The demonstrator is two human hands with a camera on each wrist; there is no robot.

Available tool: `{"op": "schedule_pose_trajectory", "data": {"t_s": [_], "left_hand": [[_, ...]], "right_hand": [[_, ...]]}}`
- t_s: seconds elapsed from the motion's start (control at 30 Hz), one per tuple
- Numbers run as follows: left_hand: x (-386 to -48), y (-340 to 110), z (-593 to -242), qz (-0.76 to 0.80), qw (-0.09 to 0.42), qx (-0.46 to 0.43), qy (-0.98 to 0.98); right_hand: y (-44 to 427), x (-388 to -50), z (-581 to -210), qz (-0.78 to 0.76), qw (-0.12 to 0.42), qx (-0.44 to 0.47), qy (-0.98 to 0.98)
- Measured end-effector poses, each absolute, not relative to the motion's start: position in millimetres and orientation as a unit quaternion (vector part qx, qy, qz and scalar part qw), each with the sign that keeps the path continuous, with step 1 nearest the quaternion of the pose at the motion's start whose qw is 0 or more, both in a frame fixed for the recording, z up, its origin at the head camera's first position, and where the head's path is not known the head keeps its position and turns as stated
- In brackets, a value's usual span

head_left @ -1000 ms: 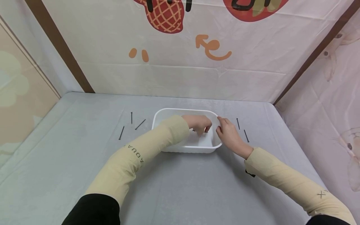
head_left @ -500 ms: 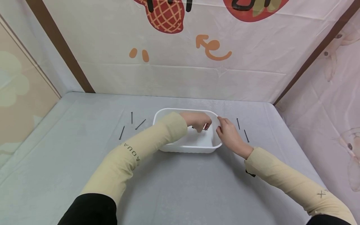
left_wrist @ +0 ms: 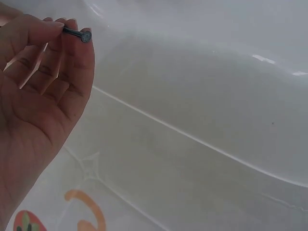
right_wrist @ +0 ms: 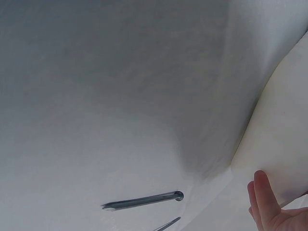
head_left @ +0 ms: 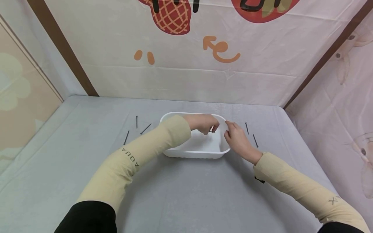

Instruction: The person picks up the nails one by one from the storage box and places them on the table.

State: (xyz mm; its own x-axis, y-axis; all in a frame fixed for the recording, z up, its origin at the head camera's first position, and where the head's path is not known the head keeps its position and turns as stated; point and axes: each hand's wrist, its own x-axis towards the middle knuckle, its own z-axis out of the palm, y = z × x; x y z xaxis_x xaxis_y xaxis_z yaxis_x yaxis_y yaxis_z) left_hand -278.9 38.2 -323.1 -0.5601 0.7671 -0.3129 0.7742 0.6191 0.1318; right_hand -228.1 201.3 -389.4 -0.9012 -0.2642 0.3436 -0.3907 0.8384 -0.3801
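Observation:
In the head view, my left hand is over the inside of a white plastic tray. It pinches a dark metal nail between thumb and fingertips. The left wrist view shows the round head of this nail jutting past the fingers; its other end is hidden by the hand. My right hand holds the tray's right side, the thumb over the rim and the fingers along the outer wall. In the right wrist view, straight fingers lie against that wall.
Left of the tray, three loose nails lie on the grey-covered table, one of them a slanted nail. Two more are to the right of my right hand, the nearer nail beside the wrist. A printed white curtain hangs behind the table.
My left hand has risen slightly inside the tray with the nail, and its forearm has shifted left. The right hand and the tray have stayed in place.

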Motion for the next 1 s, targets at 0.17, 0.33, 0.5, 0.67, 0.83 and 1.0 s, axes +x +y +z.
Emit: {"op": "schedule_pose_trajectory", "data": {"t_s": [0.17, 0.33, 0.5, 0.67, 0.83, 1.0], "left_hand": [[-278, 34, -320, -0.001, 0.172, 0.429, 0.887], [-276, 32, -317, 0.0, 0.167, 0.425, 0.89], [-274, 30, -317, -0.006, 0.156, 0.426, 0.891], [-271, 26, -315, -0.007, 0.147, 0.43, 0.891], [-268, 22, -311, -0.007, 0.128, 0.426, 0.896], [-264, 16, -305, -0.001, 0.119, 0.419, 0.9]], "right_hand": [[201, -229, -389, 0.23, 0.136, 0.173, -0.948], [201, -229, -389, 0.229, 0.131, 0.17, -0.949], [201, -229, -390, 0.226, 0.135, 0.17, -0.95], [201, -229, -391, 0.23, 0.138, 0.169, -0.949], [201, -228, -390, 0.233, 0.13, 0.166, -0.949], [200, -228, -389, 0.233, 0.125, 0.164, -0.95]]}}
